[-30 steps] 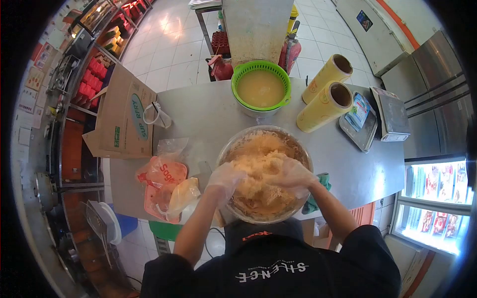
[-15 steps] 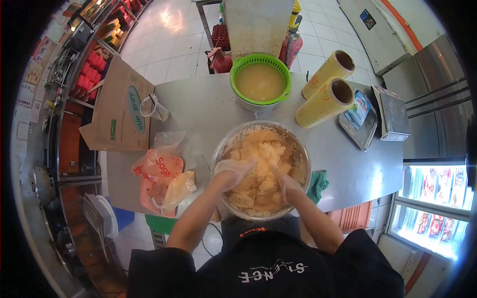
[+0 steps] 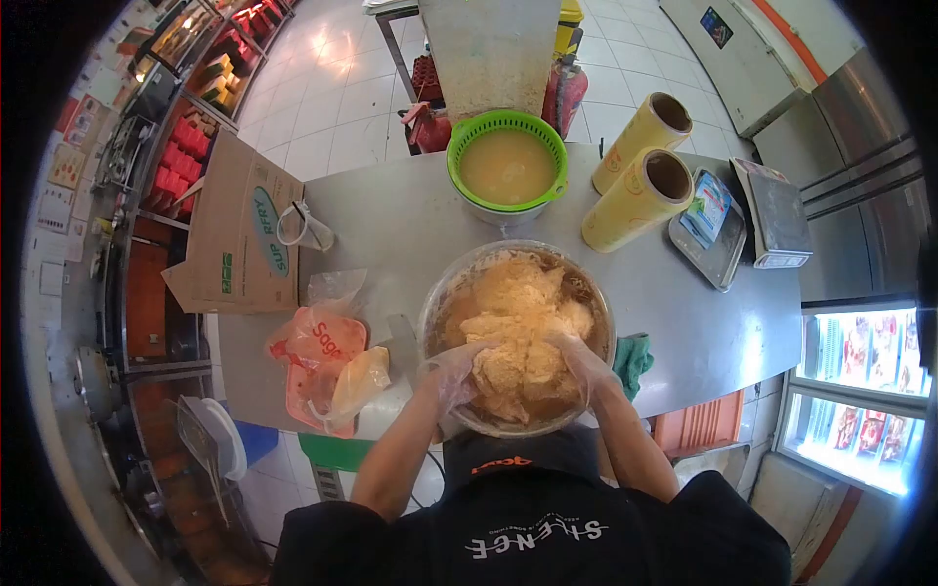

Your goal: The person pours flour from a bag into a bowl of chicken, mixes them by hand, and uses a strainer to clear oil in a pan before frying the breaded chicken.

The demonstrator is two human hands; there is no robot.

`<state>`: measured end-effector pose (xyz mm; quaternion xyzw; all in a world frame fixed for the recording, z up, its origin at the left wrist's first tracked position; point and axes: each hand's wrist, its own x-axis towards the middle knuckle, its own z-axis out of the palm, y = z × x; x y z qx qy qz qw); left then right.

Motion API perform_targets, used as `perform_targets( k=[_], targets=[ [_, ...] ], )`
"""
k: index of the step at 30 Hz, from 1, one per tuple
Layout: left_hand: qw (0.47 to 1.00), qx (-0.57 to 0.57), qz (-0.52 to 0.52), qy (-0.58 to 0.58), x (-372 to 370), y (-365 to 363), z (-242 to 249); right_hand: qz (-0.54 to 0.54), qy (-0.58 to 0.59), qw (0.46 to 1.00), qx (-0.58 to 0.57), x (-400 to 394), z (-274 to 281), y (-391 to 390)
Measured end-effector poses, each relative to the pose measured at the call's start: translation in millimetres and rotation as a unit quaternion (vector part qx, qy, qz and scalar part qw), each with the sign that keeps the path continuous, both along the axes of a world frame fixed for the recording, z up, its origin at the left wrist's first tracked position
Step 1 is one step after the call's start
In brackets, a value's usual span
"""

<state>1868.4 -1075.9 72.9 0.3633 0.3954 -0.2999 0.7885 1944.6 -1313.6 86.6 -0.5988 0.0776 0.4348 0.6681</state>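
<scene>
A large round metal bowl (image 3: 430,283) holds breaded, flour-coated pieces (image 3: 518,342) in loose coating. My left hand (image 3: 457,376), in a clear plastic glove, is inside the bowl's left side against the pieces. Across from it, my right hand (image 3: 583,366), gloved the same way, presses on the pieces from the right. The fingers of both hands are partly buried or hidden by the coated food, so their grip is unclear. Behind the bowl stands a green colander (image 3: 557,190) in a pale bowl, with cloudy yellowish liquid inside.
On the metal table (image 3: 391,215), two film rolls (image 3: 635,200), a tray (image 3: 723,269) and a scale (image 3: 782,220) stand right. A green cloth (image 3: 633,366) touches the bowl's right. Leftward are a cardboard box (image 3: 234,239), clear jug (image 3: 315,232), red tray (image 3: 298,391) and plastic bag (image 3: 362,386).
Both hands have moved down toward the near side of the bowl and slightly apart. The coated pieces have shifted into a heap between them. The camera view has shifted slightly.
</scene>
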Motion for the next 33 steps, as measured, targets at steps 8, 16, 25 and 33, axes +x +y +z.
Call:
perform_targets(
  k=[8, 16, 25, 33],
  targets=[
    [0.822, 0.516, -0.240, 0.014, 27, 8, 104, 0.323, -0.284, 0.856, -0.288, 14, 32, 10],
    [0.863, 0.469, -0.185, -0.015, 76, 4, 13, 0.102, -0.336, 0.813, -0.464, 34, -40, 20],
    [0.993, 0.063, 0.048, -0.083, 89, 19, -36, 0.210, -0.057, 0.960, -0.178, 109, -7, 68],
    [0.844, 0.436, -0.281, -0.137, 59, 17, 73, 0.339, -0.475, 0.807, -0.089, 54, 25, 28]
  ],
)
